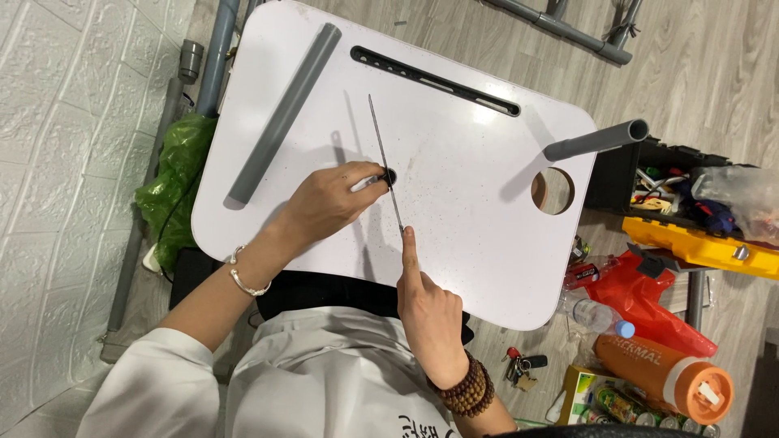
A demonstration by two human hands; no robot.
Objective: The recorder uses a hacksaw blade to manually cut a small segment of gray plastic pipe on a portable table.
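The left hand [329, 199] lies on the white counter [454, 243] with the wrist bent and the knuckles up; its grip is closed around a small black and silver object [381, 178], which is too much hidden to say what it is. This object touches a thin metal rod [385, 162], long and straight, which lies across the middle of the counter and points away from the person. The right hand [426, 312] comes from below with the forefinger stretched out straight, and its tip presses on the near end of the rod; the other fingers are curled in, so this grip is closed on nothing. The left wrist has a silver bracelet [243, 280], smooth and shiny, and the right wrist has a bracelet of brown wooden beads [466, 391]. The counter is smooth and glossy, with rounded corners, a long dark slot [434, 79] near its far edge and a round hole [553, 191] at the right side. A grey plastic pipe [284, 113], matt and round, lies slanted on the left part of the counter, well apart from the hands.
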